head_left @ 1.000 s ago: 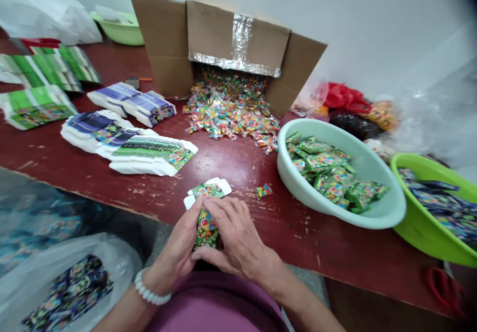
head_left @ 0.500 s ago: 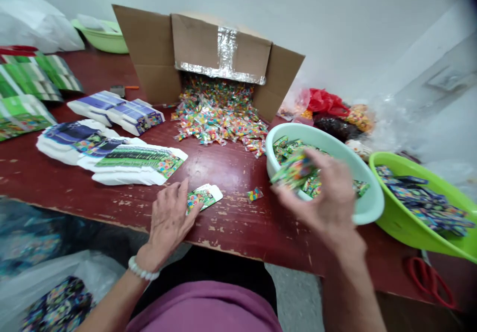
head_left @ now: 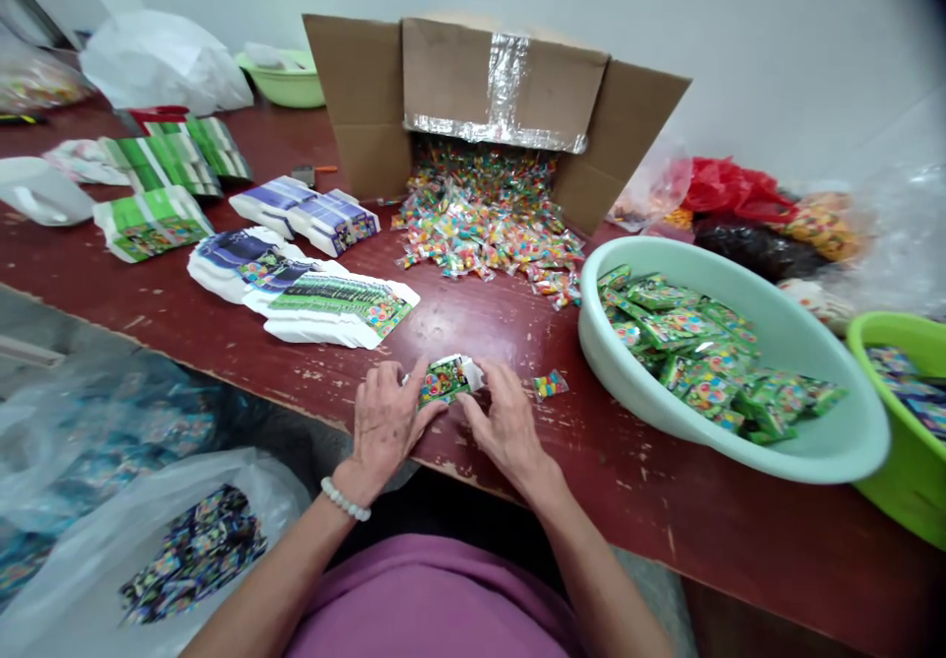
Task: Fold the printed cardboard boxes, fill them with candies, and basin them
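Observation:
A small green printed carton (head_left: pixel 445 380) with white flaps lies at the table's front edge between both hands. My left hand (head_left: pixel 388 412) grips its left end with thumb and fingers. At its right end, the fingers and thumb of my right hand (head_left: pixel 504 417) close on the white flap. One small candy packet (head_left: pixel 551 384) rests on the table just right of my right hand. Behind my left hand is a fanned row of flat green cartons (head_left: pixel 332 308). To the right, a pale teal basin (head_left: pixel 613 362) holds several filled green packs (head_left: pixel 709 353).
An opened cardboard box (head_left: pixel 458 82) spills candy packets (head_left: pixel 480 230) at the back. Bundled cartons (head_left: pixel 155 225) stand left. A lime green basin (head_left: pixel 894 481) is at far right. Below the table's left edge, a plastic bag (head_left: pixel 89 579) holds dark packs.
My right hand has left the teal basin, where it held a green pack, and has come to the carton by my left hand. The view has shifted right.

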Available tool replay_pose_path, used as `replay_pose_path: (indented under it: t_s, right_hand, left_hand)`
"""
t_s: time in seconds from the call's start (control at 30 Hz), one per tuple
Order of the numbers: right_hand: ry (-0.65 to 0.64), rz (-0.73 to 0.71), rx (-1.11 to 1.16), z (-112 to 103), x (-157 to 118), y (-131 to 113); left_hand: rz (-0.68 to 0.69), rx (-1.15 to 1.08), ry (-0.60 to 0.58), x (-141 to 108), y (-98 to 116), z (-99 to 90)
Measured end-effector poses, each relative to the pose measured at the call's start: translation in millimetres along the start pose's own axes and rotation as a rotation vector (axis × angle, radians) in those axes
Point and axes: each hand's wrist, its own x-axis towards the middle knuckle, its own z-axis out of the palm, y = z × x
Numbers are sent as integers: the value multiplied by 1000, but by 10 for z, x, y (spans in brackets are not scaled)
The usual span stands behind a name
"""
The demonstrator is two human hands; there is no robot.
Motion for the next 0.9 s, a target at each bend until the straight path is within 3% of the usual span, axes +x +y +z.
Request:
replay_pose_path:
  t_s: [0.13, 0.3, 0.4, 0.5, 0.77, 0.9]
  right_hand:
    - [-7, 77, 27, 93, -19, 67]
    - [60, 30, 107, -63, 10, -87]
    - [114, -20, 37, -129, 13, -201]
    - [105, -54, -53, -188, 7, -279]
    - [89, -64, -10, -203, -75, -329]
    - [-42, 38, 147, -232, -61, -277]
  left_hand:
    - [-10, -367, 39, -61, -33, 21]
    - [-278, -1018, -78, -140, -16, -105]
    - [-372, -1287, -137, -192, 31, -186]
    - [-444, -1390, -145, -241, 82, -212]
    - [-510, -1471, -114, -289, 212, -280]
    - [-487, -1400, -108, -323, 241, -300]
